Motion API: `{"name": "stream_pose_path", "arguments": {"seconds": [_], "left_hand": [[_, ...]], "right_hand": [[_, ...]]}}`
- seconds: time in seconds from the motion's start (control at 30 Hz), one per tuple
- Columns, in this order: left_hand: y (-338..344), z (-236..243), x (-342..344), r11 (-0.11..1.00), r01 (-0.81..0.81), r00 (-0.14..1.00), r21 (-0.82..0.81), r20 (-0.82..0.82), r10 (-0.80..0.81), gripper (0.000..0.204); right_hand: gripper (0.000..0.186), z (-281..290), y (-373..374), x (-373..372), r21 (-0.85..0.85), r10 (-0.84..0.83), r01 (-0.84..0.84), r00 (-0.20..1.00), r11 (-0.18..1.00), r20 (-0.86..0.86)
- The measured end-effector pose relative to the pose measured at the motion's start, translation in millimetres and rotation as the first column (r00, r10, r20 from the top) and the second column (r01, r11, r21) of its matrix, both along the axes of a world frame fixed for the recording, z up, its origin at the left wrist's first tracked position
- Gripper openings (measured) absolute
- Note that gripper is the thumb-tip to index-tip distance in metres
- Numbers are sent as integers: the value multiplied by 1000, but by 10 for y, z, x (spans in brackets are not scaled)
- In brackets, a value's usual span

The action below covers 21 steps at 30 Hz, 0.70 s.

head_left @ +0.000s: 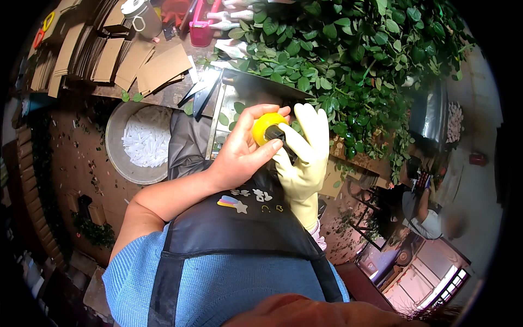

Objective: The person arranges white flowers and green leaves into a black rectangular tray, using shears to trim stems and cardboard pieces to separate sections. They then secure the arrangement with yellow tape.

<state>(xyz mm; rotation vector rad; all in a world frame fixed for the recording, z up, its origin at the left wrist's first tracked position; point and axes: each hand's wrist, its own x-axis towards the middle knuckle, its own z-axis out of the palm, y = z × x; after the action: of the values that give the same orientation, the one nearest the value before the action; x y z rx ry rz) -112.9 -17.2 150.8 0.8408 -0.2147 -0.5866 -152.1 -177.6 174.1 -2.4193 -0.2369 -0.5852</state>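
Observation:
A round yellow thing with a dark centre [263, 127], perhaps a roll of tape, is up in front of my apron. Bare fingers of my left hand [243, 143] wrap round it, the thumb along its lower side. My right hand [306, 155], in a pale yellow rubber glove, meets it from the right. The gloved thumb and forefinger close at the dark part, while the other fingers point upward. Behind the hands lies a metal tray [217, 117] with a few green leaves [239, 107] in it.
A large heap of leafy green stems [348, 71] covers the table at the far right. Cardboard pieces [163, 68] and scissors [201, 95] lie at the far left. A round tub [117, 158] of white strips stands at left. Another person [427, 220] is at the right.

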Motion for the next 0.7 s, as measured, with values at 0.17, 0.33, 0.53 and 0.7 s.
{"name": "stream_pose_path", "arguments": {"seconds": [0.17, 0.33, 0.53, 0.7], "left_hand": [[-26, 17, 18, 999, -12, 1000, -45, -16, 11, 54], [-22, 5, 32, 996, 0, 996, -88, -89, -8, 55], [-9, -54, 75, 990, -28, 993, -139, -117, 12, 50], [52, 11, 29, 983, 67, 948, -170, -296, -115, 45]], "right_hand": [[38, 36, -3, 0, 9, -19, 19, 1000, 1000, 5], [39, 34, -21, -14, -26, -9, 8, 1000, 1000, -24], [45, 53, 120, 58, 106, -15, 30, 989, 994, -147], [47, -128, 108, 64, 282, 31, -11, 997, 959, -68]]}}
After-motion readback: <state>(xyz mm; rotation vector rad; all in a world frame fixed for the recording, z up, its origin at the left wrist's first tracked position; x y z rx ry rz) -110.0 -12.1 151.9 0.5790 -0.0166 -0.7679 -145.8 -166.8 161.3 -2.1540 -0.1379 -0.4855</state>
